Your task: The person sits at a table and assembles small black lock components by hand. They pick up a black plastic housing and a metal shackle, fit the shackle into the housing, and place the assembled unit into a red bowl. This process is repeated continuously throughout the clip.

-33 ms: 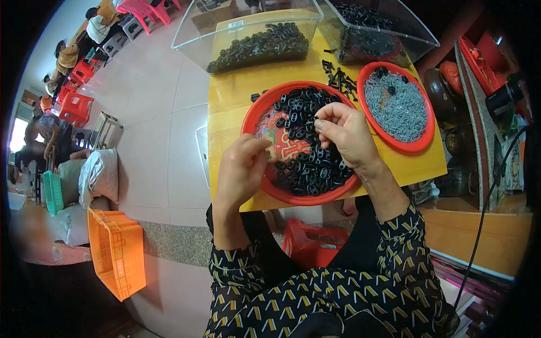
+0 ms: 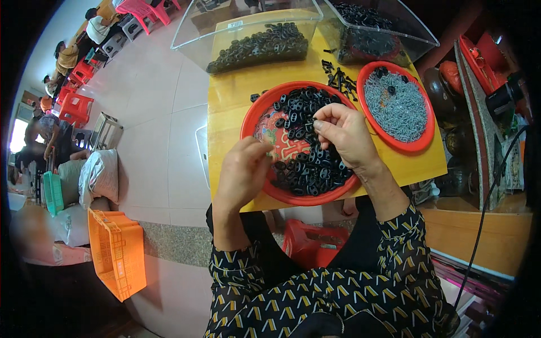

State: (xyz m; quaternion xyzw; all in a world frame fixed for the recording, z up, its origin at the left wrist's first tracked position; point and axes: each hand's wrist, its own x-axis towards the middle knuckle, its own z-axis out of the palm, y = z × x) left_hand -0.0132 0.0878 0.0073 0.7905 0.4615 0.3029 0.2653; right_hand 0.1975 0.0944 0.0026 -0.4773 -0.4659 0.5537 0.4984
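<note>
Both my hands are over a round red tray [image 2: 246, 127] with a printed bottom. It holds many small black oval plastic pieces with two holes [image 2: 315, 172]. My right hand [image 2: 348, 135] pinches something tiny between thumb and forefinger, above the pile; it is too small to make out. At the tray's left rim, my left hand [image 2: 243, 172] has its fingers curled together, and what they hold, if anything, is hidden. A second red tray [image 2: 431, 115], to the right, is filled with grey screws [image 2: 394, 112], with a few black pieces on top.
Loose black parts [image 2: 341, 80] lie on the yellow table [image 2: 228, 101] between the trays. Two clear bins of black parts, one left [image 2: 265, 48] and one right [image 2: 366, 42], stand at the back. An orange crate [image 2: 117, 253] is on the floor at left. People sit far left.
Hardly anything differs. My left hand has shifted very slightly; my right hand keeps its pinch in nearly the same place.
</note>
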